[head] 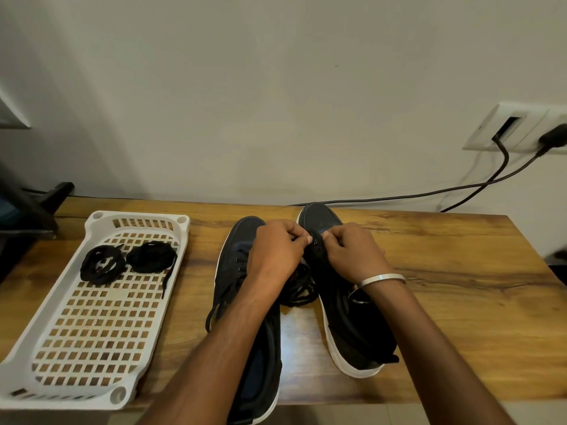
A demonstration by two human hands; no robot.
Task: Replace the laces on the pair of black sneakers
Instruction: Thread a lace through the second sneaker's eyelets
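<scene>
Two black sneakers with white soles stand side by side on the wooden table, toes pointing away from me: the left sneaker point(236, 271) and the right sneaker point(343, 308). My left hand point(276, 253) and my right hand point(352, 253) meet over the right sneaker's front eyelets, each pinching the black lace point(299, 289). The loose length of that lace lies bunched between the two shoes. A silver bangle sits on my right wrist. In the white tray point(70, 348) at the left lie two coiled black laces point(104, 265) point(152, 256).
Two black cables point(460, 188) run from a wall socket point(515, 127) at the upper right down behind the table. A dark object point(27, 210) stands at the table's far left corner. The table's front edge runs just below the sneakers' heels.
</scene>
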